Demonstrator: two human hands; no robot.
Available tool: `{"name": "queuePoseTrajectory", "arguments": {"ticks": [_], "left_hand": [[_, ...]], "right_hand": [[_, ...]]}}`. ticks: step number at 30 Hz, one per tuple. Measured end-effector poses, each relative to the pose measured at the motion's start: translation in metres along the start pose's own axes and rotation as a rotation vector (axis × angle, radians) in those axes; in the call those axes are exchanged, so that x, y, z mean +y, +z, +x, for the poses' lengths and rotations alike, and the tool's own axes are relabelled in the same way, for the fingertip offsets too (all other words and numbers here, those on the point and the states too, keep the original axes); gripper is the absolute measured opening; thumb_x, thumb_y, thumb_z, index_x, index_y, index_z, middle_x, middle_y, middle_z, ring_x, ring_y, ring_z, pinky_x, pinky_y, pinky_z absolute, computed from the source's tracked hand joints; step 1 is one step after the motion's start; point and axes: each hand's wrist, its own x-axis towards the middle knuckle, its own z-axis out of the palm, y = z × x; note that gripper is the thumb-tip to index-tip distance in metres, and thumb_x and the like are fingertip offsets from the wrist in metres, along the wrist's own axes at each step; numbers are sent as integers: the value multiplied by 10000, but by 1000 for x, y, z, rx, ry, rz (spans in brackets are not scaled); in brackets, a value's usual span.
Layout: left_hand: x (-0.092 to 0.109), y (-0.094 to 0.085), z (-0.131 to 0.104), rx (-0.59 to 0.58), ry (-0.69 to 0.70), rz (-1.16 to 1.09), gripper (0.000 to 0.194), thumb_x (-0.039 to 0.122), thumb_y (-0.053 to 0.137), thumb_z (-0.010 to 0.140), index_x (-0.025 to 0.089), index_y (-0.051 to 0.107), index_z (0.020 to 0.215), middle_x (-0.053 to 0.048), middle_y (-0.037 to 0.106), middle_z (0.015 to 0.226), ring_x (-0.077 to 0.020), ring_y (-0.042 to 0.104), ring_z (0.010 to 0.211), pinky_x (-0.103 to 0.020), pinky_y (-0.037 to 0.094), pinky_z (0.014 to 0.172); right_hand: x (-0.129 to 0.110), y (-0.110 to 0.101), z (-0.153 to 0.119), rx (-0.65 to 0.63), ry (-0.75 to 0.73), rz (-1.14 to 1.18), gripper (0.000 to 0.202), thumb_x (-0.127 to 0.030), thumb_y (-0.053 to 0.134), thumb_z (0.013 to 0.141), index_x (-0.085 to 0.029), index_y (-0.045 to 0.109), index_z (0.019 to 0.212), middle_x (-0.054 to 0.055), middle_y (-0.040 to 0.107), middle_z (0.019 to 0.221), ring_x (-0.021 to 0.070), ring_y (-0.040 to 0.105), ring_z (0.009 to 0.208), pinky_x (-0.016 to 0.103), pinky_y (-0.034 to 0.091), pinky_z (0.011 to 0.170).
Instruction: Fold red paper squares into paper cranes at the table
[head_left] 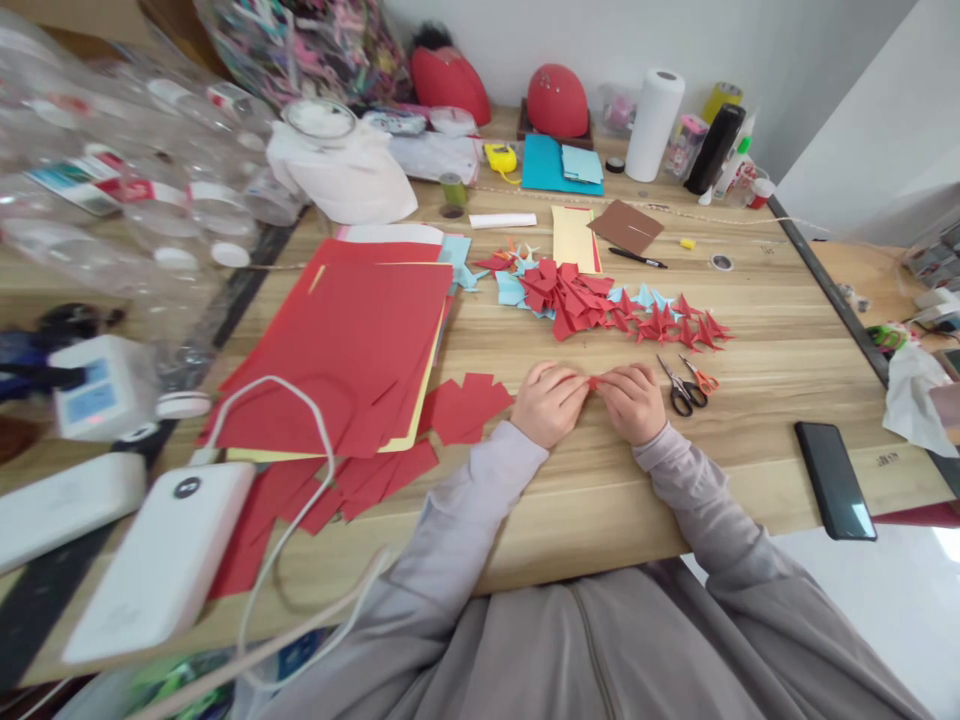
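My left hand (551,403) and my right hand (631,402) meet over the wooden table (742,450), fingertips pinched on a small red piece of paper (593,383). Most of that piece is hidden by my fingers. Just beyond my hands lies a heap of folded red paper shapes (566,298), with pointed red ones trailing to the right and light blue ones (511,290) among them. Black-handled scissors (688,396) and orange-handled scissors (703,378) rest beside my right hand. Cut red paper pieces (459,412) lie left of my left hand.
Large red sheets (352,350) are stacked at the left, near a white power bank (161,560) with a looping cable. Plastic bottles (165,210) crowd the far left. A phone (834,480) lies at the right edge. A paper roll (654,125) stands at the back.
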Motion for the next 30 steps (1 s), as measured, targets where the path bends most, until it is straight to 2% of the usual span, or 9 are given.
{"name": "queuePoseTrajectory", "arguments": {"ticks": [4, 16, 21, 23, 25, 27, 30], "left_hand": [[3, 2, 3, -23, 15, -22, 217, 155, 451, 860, 205, 662, 874, -47, 709, 945, -181, 616, 889, -422, 398, 885], [-26, -16, -6, 3, -144, 86, 242, 166, 459, 818, 229, 685, 875, -45, 715, 948, -206, 628, 910, -443, 391, 880], [-33, -16, -10, 160, -298, 47, 204, 180, 482, 810, 208, 683, 831, -61, 718, 898, -216, 636, 870, -437, 428, 843], [-29, -10, -10, 222, -379, -70, 179, 212, 501, 819, 190, 676, 847, -76, 712, 898, -206, 637, 874, -407, 462, 819], [-20, -2, -8, 260, -495, -257, 224, 260, 562, 796, 161, 650, 976, -108, 691, 971, -205, 633, 916, -385, 486, 827], [-11, 6, -4, 271, -636, -504, 420, 310, 649, 730, 150, 588, 1113, -114, 676, 998, -197, 641, 883, -367, 509, 807], [1, 12, 3, 262, -878, -924, 620, 350, 708, 654, 152, 512, 1207, -76, 677, 899, -159, 648, 715, -313, 540, 662]], "right_hand": [[3, 0, -2, 13, -53, 7, 174, -134, 507, 839, -223, 652, 876, 12, 715, 918, 143, 588, 897, 337, 364, 886], [22, -6, -7, 77, 82, -5, 186, -143, 524, 829, -242, 678, 860, 23, 720, 879, 175, 600, 871, 358, 397, 825], [23, -6, -8, 163, 272, 127, 135, -207, 549, 828, -215, 681, 802, 55, 717, 875, 198, 618, 851, 375, 446, 795], [18, -6, -5, 165, 371, 291, 136, -246, 554, 828, -205, 680, 799, 60, 713, 848, 197, 635, 811, 358, 484, 753], [12, -6, -2, 163, 514, 485, 148, -300, 576, 815, -200, 682, 793, 50, 708, 773, 186, 644, 719, 335, 511, 684], [5, -4, 1, 140, 669, 689, 185, -367, 614, 778, -196, 683, 768, 38, 701, 710, 175, 638, 637, 316, 523, 611], [0, -3, 4, 85, 843, 926, 267, -450, 664, 705, -184, 675, 732, 15, 674, 600, 146, 590, 494, 279, 496, 465]]}}
